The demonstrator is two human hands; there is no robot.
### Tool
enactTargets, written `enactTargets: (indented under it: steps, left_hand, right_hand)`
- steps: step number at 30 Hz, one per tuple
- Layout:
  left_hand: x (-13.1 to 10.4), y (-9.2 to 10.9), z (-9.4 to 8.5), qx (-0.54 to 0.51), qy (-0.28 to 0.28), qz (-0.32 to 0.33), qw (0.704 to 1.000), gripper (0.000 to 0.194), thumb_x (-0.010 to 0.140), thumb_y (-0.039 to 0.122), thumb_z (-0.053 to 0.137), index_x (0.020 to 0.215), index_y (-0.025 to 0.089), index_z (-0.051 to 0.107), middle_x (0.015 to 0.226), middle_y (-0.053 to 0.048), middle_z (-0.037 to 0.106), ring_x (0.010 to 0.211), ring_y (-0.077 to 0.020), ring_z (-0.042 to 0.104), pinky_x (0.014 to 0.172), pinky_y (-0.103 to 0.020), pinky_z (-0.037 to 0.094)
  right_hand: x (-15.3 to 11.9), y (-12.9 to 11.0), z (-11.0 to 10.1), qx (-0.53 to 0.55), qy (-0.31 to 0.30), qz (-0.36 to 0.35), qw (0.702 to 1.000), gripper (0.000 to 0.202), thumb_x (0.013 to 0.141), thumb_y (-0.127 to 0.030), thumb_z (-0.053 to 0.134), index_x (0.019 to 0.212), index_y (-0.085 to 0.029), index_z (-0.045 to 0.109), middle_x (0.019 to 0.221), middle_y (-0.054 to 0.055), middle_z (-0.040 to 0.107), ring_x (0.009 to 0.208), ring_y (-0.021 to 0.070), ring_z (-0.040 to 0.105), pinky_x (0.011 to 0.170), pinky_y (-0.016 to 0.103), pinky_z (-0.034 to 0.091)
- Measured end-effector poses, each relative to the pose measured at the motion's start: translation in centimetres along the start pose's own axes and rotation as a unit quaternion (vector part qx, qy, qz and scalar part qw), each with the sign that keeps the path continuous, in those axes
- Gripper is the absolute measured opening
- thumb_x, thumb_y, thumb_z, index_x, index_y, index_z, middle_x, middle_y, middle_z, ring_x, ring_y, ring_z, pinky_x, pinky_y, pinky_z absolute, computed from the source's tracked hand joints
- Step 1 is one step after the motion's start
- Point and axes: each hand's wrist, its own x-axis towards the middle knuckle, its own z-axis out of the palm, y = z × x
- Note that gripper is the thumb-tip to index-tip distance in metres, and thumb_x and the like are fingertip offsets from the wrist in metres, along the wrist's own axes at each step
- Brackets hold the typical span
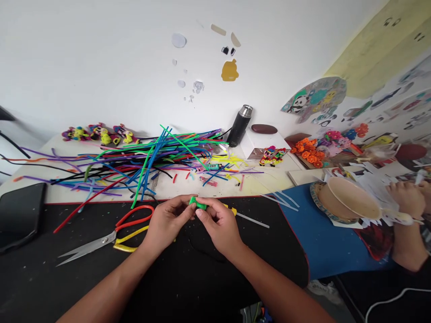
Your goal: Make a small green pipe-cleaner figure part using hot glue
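Note:
A small green piece (pixel 201 206), fuzzy and bent, is pinched between both hands above the black mat (pixel 161 287). My left hand (pixel 171 220) grips its left end between thumb and fingers. On its right side, the thumb and index finger of my right hand (pixel 218 222) close on it. Scissors (pixel 101 242) with one red and one yellow handle lie open just left of my left hand. Beside my right hand, a glue gun or similar yellow tool (pixel 233 210) shows partly, with a translucent stick (pixel 252 220) pointing right.
Colourful pipe cleaners (pixel 148 154) are piled behind the hands. Small figures (pixel 101 133) stand at the back left, a black flask (pixel 240 125) at the back. A phone (pixel 22 215) lies far left. At right are a bowl (pixel 352 199) on a blue mat (pixel 313 242) and another person's hand (pixel 407 197).

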Motion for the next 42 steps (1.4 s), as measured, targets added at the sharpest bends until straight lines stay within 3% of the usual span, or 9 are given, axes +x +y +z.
enactTargets:
  steps: [5, 17, 24, 42]
  left_hand:
    - [0.0, -0.4, -0.1, 0.006, 0.020, 0.004, 1.000, 0.035, 0.090, 0.051, 0.078, 0.105, 0.019, 0.082, 0.083, -0.004, 0.082, 0.062, -0.0177, 0.072, 0.064, -0.028, 0.061]
    - [-0.2, -0.8, -0.2, 0.065, 0.034, 0.031, 0.997, 0.033, 0.092, 0.045, 0.077, 0.110, 0.018, 0.081, 0.089, -0.006, 0.085, 0.066, -0.0192, 0.077, 0.065, -0.028, 0.062]
    - [-0.1, -0.9, -0.2, 0.111, 0.053, 0.059, 0.991, 0.032, 0.092, 0.042, 0.075, 0.111, 0.017, 0.081, 0.093, -0.007, 0.086, 0.067, -0.0202, 0.079, 0.065, -0.027, 0.062]
    - [-0.1, -1.0, -0.5, 0.162, 0.029, 0.091, 0.982, 0.029, 0.095, 0.038, 0.072, 0.112, 0.017, 0.081, 0.098, -0.007, 0.086, 0.071, -0.0194, 0.079, 0.070, -0.027, 0.062]
  right_hand:
    - [0.3, -0.3, 0.0, 0.025, -0.001, 0.017, 1.000, 0.035, 0.099, -0.048, 0.068, 0.122, -0.023, 0.078, 0.059, -0.006, 0.043, 0.053, 0.0135, 0.038, 0.052, 0.028, 0.031]
    - [-0.1, 0.1, -0.6, -0.001, -0.005, 0.003, 1.000, 0.033, 0.101, -0.045, 0.068, 0.120, -0.022, 0.081, 0.060, -0.006, 0.043, 0.054, 0.0133, 0.037, 0.054, 0.028, 0.030]
    - [0.0, 0.4, -0.5, 0.063, -0.010, 0.033, 0.997, 0.039, 0.100, -0.048, 0.068, 0.122, -0.019, 0.079, 0.060, -0.007, 0.038, 0.051, 0.0103, 0.031, 0.048, 0.025, 0.026]
    - [-0.2, 0.8, -0.1, 0.165, -0.030, 0.079, 0.983, 0.046, 0.094, -0.055, 0.074, 0.118, -0.016, 0.077, 0.055, -0.011, 0.036, 0.043, 0.0065, 0.025, 0.040, 0.022, 0.021]
